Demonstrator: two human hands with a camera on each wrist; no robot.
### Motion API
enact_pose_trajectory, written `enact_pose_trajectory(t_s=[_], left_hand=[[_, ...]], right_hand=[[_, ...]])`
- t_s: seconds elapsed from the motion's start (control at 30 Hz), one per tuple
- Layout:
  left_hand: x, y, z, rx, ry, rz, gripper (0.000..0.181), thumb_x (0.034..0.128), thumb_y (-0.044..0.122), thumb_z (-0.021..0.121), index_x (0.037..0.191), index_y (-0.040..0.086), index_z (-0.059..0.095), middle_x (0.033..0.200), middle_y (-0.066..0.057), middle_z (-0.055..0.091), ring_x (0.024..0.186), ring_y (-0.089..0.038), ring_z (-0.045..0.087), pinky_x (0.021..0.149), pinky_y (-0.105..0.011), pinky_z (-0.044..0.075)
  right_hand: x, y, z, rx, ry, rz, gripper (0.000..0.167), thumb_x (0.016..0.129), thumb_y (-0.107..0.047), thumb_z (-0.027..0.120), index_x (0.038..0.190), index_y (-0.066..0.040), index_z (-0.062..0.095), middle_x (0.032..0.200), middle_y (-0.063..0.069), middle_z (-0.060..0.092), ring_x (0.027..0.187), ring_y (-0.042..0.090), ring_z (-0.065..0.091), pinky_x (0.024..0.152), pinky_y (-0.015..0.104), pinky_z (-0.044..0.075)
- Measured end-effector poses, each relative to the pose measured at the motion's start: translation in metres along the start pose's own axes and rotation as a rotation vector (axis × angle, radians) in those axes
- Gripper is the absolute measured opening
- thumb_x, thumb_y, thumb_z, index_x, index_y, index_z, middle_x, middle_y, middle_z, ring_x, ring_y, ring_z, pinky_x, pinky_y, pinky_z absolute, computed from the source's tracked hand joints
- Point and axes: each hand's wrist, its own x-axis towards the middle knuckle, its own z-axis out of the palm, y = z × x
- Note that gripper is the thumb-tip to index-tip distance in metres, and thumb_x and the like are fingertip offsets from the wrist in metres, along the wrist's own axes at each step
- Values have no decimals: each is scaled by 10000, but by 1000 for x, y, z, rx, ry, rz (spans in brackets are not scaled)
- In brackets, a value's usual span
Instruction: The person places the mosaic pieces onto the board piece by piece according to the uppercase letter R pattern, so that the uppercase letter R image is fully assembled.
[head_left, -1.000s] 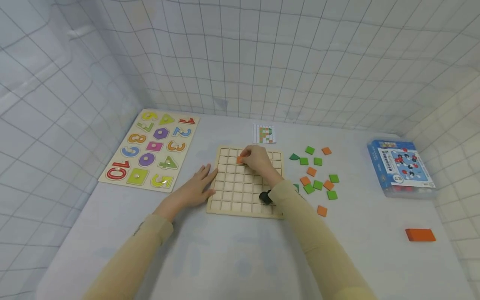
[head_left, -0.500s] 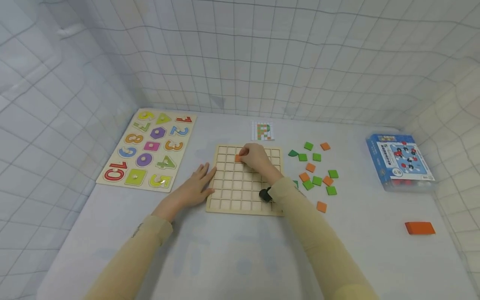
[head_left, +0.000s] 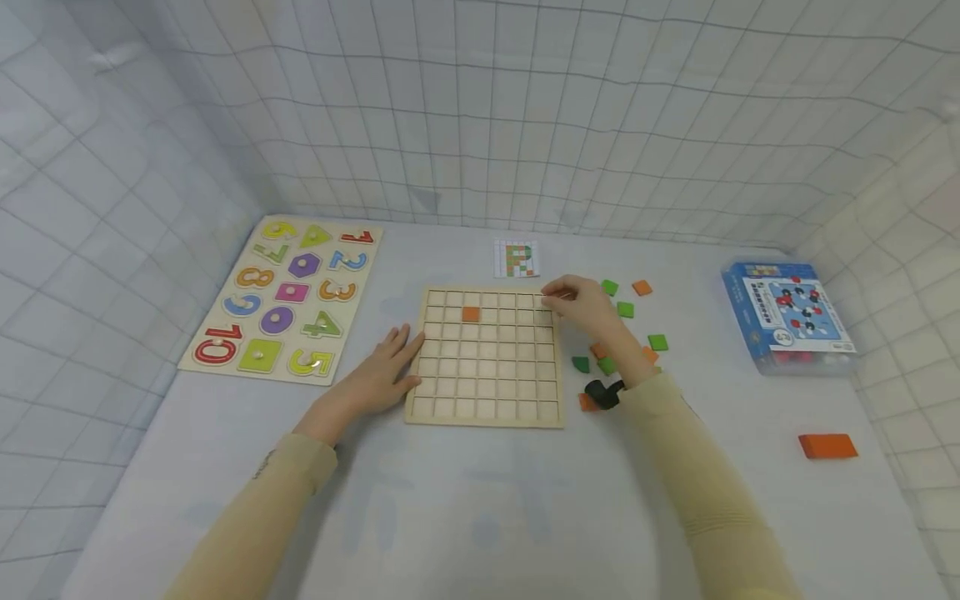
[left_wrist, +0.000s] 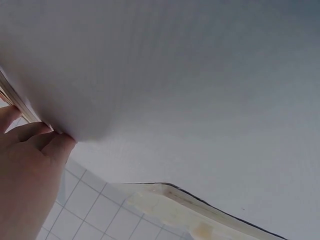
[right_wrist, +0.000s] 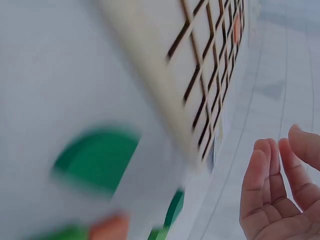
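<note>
Where the square pale-wood grid board (head_left: pixel 487 367) lies, I see the left hand (head_left: pixel 377 377), thumb spread from fingers, touching its left edge; the right hand (head_left: pixel 588 308), fingers loosely bent, thumb apart, hovers at its far right corner; one orange square tile (head_left: pixel 471 314) sits in the second-farthest row.

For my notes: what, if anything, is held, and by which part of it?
Nothing is held: the right hand is empty; the left hand only touches the grid board at its left edge.
</note>
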Motion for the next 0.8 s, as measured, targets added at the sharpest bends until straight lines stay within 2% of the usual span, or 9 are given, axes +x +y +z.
enact_pose_trajectory(t_s=[0.2,0.37,0.53,0.8], left_hand=[[0,1,-2,4,4,11,694,1016,227,527,1566,6,165,1623,-281,12,1499,-473,-11,1221,-591,80],[0,1,-1,6,4,16,689,1019,221,518,1566,2,159,1624,-279,9,1498,-475,-16,1219,-598,73],[1,0,-1,6,-4,20,698,1019,240,517,1567,4,155,1623,-283,2,1498,-476,-22,1219,-601,71],[1,1,-2,7,-14,17,703,1020,246,515,1567,5,144,1625,-275,-6,1499,-474,-29,1220,-601,68]], right_hand=[[-28,36,-46,-62,69,62,375,984,-297,607,1272,-56,620,1244,160,638,1131,318,593,943,455,503],[-47,67,-73,-90,111,97,422,992,-311,593,1295,-17,594,1270,221,614,1161,369,573,987,510,477],[-61,85,-85,-119,126,137,431,993,-294,592,1297,12,581,1289,261,596,1188,402,554,992,541,462],[-67,101,-90,-136,86,186,448,990,-275,590,1323,21,547,1307,271,570,1214,411,528,1017,546,457]])
